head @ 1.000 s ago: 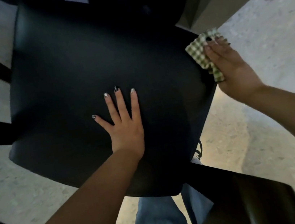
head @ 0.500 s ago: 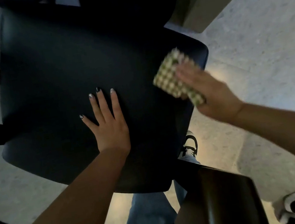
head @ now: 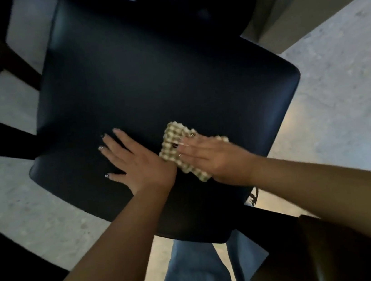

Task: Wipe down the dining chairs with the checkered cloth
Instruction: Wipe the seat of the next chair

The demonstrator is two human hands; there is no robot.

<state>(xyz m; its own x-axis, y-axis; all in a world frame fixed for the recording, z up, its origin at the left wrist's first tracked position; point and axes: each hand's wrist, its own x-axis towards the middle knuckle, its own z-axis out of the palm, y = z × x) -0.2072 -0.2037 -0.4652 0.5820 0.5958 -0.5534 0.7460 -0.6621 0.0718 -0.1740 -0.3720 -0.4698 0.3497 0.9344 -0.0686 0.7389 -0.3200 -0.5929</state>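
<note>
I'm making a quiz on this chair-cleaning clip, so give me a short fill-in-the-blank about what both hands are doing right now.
1. The right hand presses the checkered cloth flat onto the chair's ____.
2. The left hand lies flat on the chair seat with its fingers ____.
3. The cloth lies directly to the ____ of the left hand.
4. The cloth's pattern is ____.

Missing words: seat; straight; right; checkered
</note>
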